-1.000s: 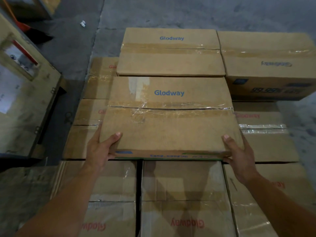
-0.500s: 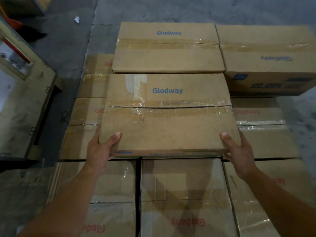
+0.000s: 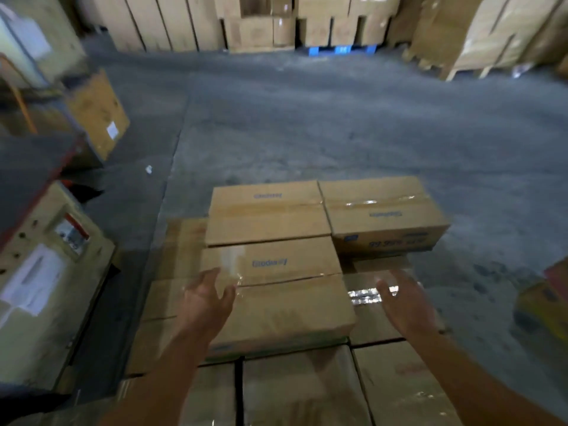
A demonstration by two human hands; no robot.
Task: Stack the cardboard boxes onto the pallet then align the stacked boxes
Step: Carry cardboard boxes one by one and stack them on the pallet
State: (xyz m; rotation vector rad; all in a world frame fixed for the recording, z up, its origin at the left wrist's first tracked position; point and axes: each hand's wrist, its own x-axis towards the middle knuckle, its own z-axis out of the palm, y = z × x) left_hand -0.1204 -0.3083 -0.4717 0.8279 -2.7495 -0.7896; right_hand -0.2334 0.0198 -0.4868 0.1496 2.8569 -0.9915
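The grey concrete floor (image 3: 307, 118) fills most of the view, from 9 o'clock over to 3 o'clock. At 12 o'clock, along the far side, stand tall cardboard stacks (image 3: 178, 23), and under one of them a blue pallet (image 3: 341, 50) shows. At 8 o'clock there is a wooden crate (image 3: 46, 287) with a pale label on its side.

At 6 o'clock is the lower layer of boxes (image 3: 301, 392), brown cartons side by side. On this layer lie three more cartons. The near top box (image 3: 285, 302) is in the middle. The far top box (image 3: 264, 216) touches it on its 12 o'clock side. The right top box (image 3: 384, 213) is just beside the far one, at its 3 o'clock.

The left hand (image 3: 209, 299) is over the 9 o'clock edge of the near top box, fingers spread and loose, grasping nothing. The picture is blurred, so I cannot tell if it touches the cardboard. The right hand (image 3: 405, 305) is at the 3 o'clock side of that box, apart from it, above the shiny tape of a lower carton. It is also released, with fingers spread.

A small white scrap (image 3: 148, 169) lies on the floor at 10 o'clock.
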